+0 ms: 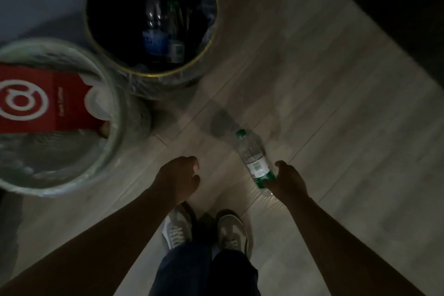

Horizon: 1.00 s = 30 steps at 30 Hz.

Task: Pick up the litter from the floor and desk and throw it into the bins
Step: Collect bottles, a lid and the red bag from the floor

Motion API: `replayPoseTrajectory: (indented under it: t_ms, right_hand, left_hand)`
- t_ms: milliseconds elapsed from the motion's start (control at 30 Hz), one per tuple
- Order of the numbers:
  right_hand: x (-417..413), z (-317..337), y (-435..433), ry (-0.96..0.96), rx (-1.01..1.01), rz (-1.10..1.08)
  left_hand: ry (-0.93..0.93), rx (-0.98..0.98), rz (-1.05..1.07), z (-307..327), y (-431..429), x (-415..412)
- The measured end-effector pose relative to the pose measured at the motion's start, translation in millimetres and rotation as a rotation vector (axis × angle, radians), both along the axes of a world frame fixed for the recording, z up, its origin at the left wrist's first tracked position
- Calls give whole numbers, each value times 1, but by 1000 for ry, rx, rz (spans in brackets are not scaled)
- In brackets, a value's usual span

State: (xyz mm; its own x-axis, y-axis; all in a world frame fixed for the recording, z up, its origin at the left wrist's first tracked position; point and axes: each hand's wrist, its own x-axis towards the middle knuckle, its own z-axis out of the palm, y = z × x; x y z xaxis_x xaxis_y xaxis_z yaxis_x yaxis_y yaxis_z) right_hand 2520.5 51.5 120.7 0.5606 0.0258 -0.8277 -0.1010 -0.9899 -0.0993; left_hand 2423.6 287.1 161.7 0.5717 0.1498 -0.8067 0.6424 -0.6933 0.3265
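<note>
The right hand (pixel 288 181) grips the base end of a green-capped bottle (pixel 252 156), fingers curled round it, above the floor (pixel 336 103). The left hand (pixel 179 178) hangs loosely curled, holding nothing. Ahead stand 2 bins: the dark bin (pixel 168 74) holds bottles (pixel 153 19), the pale bin (pixel 117 103) a red box (pixel 43 101).

A clear bottle (pixel 252 158) with a green cap and a green and white label is tipped over the floor, cap pointing away. The right hand (pixel 288 180) holds its bottom end. The dark bin (pixel 153 75) has two bottles (pixel 153 19) inside. Beside it, the pale bin (pixel 115 113) holds a red box (pixel 48 101).
</note>
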Motion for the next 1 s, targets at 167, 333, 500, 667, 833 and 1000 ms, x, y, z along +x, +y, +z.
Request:
replayPoseTrajectory:
  t_ms: [167,333,500,667,833,1000]
  right_hand:
    - [-17,-68,2,-87,-20,17]
    - [-28,-98,0,-143,-33,-4]
    - [-22,-79,8,-106,8,-161]
    - [-6,3,26,-159,57,-203]
    - [26,106,53,-212,141,-224]
    - [65,207,103,-314,227,-145]
  left_hand:
    - [18,-12,-10,-57,-7,-11]
    - [9,12,-41,-75,-6,-21]
    - [-18,7,-34,-55,4,-14]
    - [-33,14,26,9,9,3]
    - [-92,23,73,90,23,25]
    - [-188,76,125,164,56,40]
